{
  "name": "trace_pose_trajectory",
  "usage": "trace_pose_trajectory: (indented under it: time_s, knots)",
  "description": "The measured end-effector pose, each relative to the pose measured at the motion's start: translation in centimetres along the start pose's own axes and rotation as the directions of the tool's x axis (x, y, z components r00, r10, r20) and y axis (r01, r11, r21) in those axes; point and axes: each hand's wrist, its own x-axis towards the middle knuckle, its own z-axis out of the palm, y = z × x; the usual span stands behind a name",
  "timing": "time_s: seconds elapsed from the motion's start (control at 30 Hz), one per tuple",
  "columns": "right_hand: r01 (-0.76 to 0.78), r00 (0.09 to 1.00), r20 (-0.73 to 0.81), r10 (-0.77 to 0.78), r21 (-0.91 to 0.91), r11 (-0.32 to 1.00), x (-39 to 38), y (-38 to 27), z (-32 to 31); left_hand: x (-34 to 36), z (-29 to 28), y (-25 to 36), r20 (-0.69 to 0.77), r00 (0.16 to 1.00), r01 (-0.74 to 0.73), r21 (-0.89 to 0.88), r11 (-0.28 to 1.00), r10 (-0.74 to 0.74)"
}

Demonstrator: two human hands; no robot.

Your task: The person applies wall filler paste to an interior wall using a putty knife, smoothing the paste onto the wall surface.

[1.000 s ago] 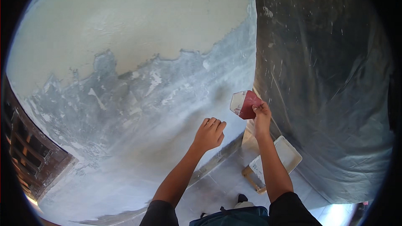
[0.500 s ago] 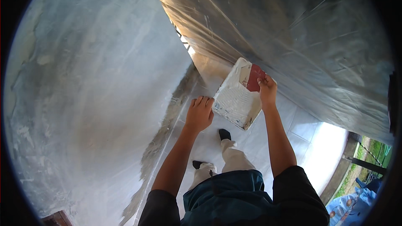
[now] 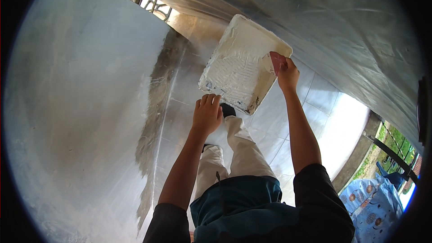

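Over the middle of the tray [image 3: 265, 35], open room is stretching from above, while the right hand [image 3: 289, 76] and its red scraper [image 3: 276, 62] are obstructing the right rim and the left hand [image 3: 207, 116] is crowding the near-left corner. A plastic sheet [image 3: 328, 45] is hanging beside the far rim, a wall [image 3: 90, 90] is bounding the left, and trousered legs [image 3: 243, 149] are blocking the near side.

Can't pick out blade edge on red putty scraper [image 3: 275, 60] at 2 o'clock, partly covered by right hand [image 3: 289, 77]. Can't confirm contact with compound in tray [image 3: 222, 49]. Can't see left hand's [image 3: 208, 113] fingertips, curled under at tray's 7 o'clock. Lose plastic sheet [image 3: 324, 49] past rim at 1, blue patterned cloth [image 3: 371, 209] at 4.
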Motion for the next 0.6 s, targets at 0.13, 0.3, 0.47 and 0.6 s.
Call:
trace_pose_trajectory:
  time_s: [0.13, 0.3, 0.47, 0.6]
  knots:
    - [0.145, 0.989, 0.037, -0.142, -0.115, 0.983, 0.1, 1.4, 2.2, -0.5, 1.8, -0.2, 0.045, 0.999, -0.004, -0.038, 0.999, 0.006]
    - [0.166, 0.986, 0.053, -0.158, -0.195, 0.967, 0.0, 2.1, 4.0, -0.7, 3.5, -0.3, 0.071, 0.997, 0.0, -0.054, 0.999, 0.004]
    - [0.146, 0.989, 0.034, -0.142, -0.218, 0.965, 0.1, 2.4, 4.9, -0.8, 3.9, -0.6, 0.1, 0.995, 0.018, -0.062, 0.998, -0.011]
    - [0.149, 0.989, 0.04, -0.144, -0.222, 0.963, 0.3, 2.4, 5.0, -1.1, 4.3, -0.9, 0.118, 0.993, 0.036, -0.07, 0.997, -0.028]
